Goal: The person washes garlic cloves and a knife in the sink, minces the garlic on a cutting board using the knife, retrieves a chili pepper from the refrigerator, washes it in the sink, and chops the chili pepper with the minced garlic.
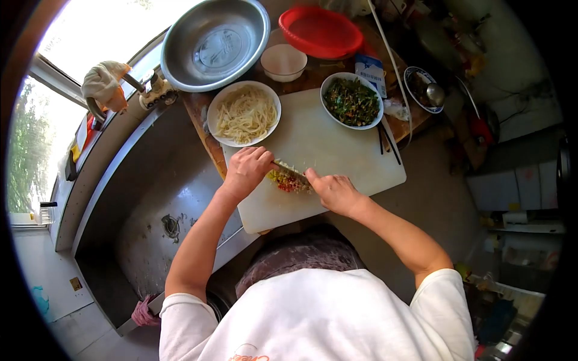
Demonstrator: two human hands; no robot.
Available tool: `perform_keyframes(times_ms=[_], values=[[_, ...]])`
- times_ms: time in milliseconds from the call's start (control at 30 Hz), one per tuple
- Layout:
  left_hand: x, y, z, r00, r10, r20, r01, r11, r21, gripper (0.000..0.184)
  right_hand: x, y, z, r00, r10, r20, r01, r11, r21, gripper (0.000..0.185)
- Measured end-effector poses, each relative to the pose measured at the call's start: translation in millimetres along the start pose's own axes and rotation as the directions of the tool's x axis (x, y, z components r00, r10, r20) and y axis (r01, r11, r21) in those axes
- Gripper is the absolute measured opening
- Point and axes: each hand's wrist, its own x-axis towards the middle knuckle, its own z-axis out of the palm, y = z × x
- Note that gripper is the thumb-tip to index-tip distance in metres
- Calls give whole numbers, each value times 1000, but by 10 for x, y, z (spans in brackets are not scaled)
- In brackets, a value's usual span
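Observation:
A kitchen knife (pixel 291 171) lies across a small heap of chopped red, yellow and pale bits (pixel 290 183) on the white cutting board (pixel 361 165). Its handle is wrapped in my right hand (pixel 336 192). At the blade's other end, my left hand (pixel 245 171) has its fingers closed on the knife. Just beyond my left hand stands a white bowl of pale noodle-like strips (pixel 247 113). Farther right, a bowl of chopped greens (pixel 351 101) rests on the board's back edge. My fingers hide both ends of the knife.
A large metal basin (pixel 215 45), a small bowl (pixel 283 62) and a red plastic basket (pixel 320 32) stand behind the board. Dark chopsticks (pixel 389 143) lie at its right. The metal sink (pixel 180 201) is on my left. A plate with a spoon (pixel 424 90) sits back right.

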Motion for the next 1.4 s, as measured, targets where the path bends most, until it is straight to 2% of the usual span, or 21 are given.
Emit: perform_keyframes(times_ms=[100, 233, 333, 433, 567, 633, 733, 800, 867, 1033, 1133, 1233, 1333, 1400], values=[[72, -18, -57, 999, -47, 2, 47, 998, -36, 24, 66, -69, -249, 997, 42, 61, -41, 999, -20, 49], [120, -49, 90, 996, -89, 3, 89, 995, -54, 25, 148, 102, -294, 997, -2, 78, 3, 1000, -17, 48], [60, 48, 165, 998, -60, -34, 60, 998, 8, 25, -9, 185, 55, 995, -40, -88, 37, 999, -28, 50], [70, 99, 116, 999, -28, -44, 29, 999, 34, 26, -16, 127, 3, 999, 29, 18, -29, 1000, 8, 47], [183, 120, -18, 1000, -11, -7, 11, 1000, -11, 25, -118, 2, -162, 996, 91, -12, -91, 996, 8, 39], [321, 156, -44, 997, 72, 32, -69, 995, -77, 24, -269, -79, -223, 988, 141, -65, -138, 989, 50, 35], [564, 257, 74, 981, 173, 85, -158, 974, -161, 21, -450, -187, -195, 946, 321, -55, -322, 947, -5, 38], [643, 252, 271, 960, 264, 89, -239, 946, -221, 21, -533, -205, -40, 921, 387, -44, -386, 922, 21, 43], [604, 235, 376, 951, 280, 132, -246, 943, -225, 20, -567, -278, 123, 893, 448, -38, -446, 894, 42, 45], [522, 93, 253, 943, 300, 141, -263, 936, -236, 21, -418, -530, 198, 877, 478, -38, -463, 865, 194, 46], [457, -18, 106, 945, 271, 182, -232, 950, -208, 20, -290, -567, 221, 897, 442, -23, -420, 865, 274, 39], [394, -29, -113, 965, 195, 173, -162, 969, -185, 19, -217, -537, 69, 927, 376, -7, -369, 912, 182, 44], [268, -68, -220, 986, 66, 152, -46, 991, -128, 18, -159, -295, -91, 976, 186, -117, -178, 981, 76, 39], [192, -90, -247, 991, -11, 136, 23, 996, -83, 16, 0, -130, -266, 994, 88, -62, -90, 995, -29, 34]])
